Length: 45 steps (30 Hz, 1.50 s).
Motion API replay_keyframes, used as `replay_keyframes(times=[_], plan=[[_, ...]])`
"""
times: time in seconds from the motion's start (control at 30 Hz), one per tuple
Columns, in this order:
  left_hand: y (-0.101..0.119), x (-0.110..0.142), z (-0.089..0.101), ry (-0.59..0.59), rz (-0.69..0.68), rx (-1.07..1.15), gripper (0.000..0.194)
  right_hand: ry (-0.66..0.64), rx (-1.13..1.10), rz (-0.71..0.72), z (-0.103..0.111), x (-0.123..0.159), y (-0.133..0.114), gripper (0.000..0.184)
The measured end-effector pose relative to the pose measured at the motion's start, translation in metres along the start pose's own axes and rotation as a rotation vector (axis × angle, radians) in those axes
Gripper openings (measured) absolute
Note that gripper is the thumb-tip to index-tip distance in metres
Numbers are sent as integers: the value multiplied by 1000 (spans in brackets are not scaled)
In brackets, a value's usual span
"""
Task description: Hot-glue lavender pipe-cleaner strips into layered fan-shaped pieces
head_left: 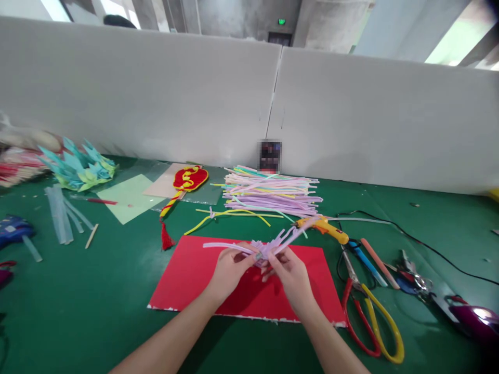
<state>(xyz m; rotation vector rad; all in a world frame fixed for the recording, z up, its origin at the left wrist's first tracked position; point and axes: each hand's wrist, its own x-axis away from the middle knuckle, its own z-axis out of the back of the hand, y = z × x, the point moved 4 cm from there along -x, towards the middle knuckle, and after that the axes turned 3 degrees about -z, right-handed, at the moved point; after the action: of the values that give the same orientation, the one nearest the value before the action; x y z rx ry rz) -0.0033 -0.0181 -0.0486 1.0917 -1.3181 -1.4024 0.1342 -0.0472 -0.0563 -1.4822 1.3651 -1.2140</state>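
Note:
Above a red board (187, 280), both hands pinch a cluster of lilac pipe cleaners (265, 250). My left hand (232, 267) is closed on its left side, where one long stem sticks out to the left. My right hand (287, 270) closes on the right side, with several stems fanning up and to the right above the fingers. The middle of the cluster looks bent or twisted together; the fingers hide part of it. Behind the board lies a pile of pastel pipe cleaners (271, 195), with yellow pipe cleaners (234, 212) just in front.
At right lie an orange glue gun (327, 228), scissors with red and yellow handles (370, 317), pliers (415, 278) and a black cord (421, 244). At left are a red fan ornament (191, 178), green paper (130, 197), clear glue sticks (58, 215) and a teal folded-paper piece (80, 166). A white partition (156, 98) stands behind.

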Motion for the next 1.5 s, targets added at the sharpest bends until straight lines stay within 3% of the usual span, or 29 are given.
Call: replay_keyframes(times=[0.27,0.4,0.6,0.7,0.8,0.87,1.07,1.23,1.33,1.5], plan=[[2,0,-3,-95,13,1,8,28,-61,-96,4,4,11,20],[1,1,-4,-124,26,21,9,-13,-71,-36,5,4,12,13],[0,3,-11,-244,70,188,15,-124,-40,39,0,-1,8,18],[1,-2,-5,-170,70,136,16,-81,-11,28,5,-6,10,17],[-3,-10,11,50,106,105,19,7,-13,-4,14,-10,11,18],[-4,-14,20,134,106,94,24,48,-33,-42,19,-12,12,22],[-5,-20,26,108,102,7,31,152,38,-175,27,-8,6,29],[-9,-19,22,-37,136,-104,26,240,4,-148,37,-5,0,38],[-8,-17,23,-42,142,-156,27,257,120,-104,43,-6,1,38],[-4,-16,24,-117,100,-351,32,237,631,173,40,-5,-6,20]])
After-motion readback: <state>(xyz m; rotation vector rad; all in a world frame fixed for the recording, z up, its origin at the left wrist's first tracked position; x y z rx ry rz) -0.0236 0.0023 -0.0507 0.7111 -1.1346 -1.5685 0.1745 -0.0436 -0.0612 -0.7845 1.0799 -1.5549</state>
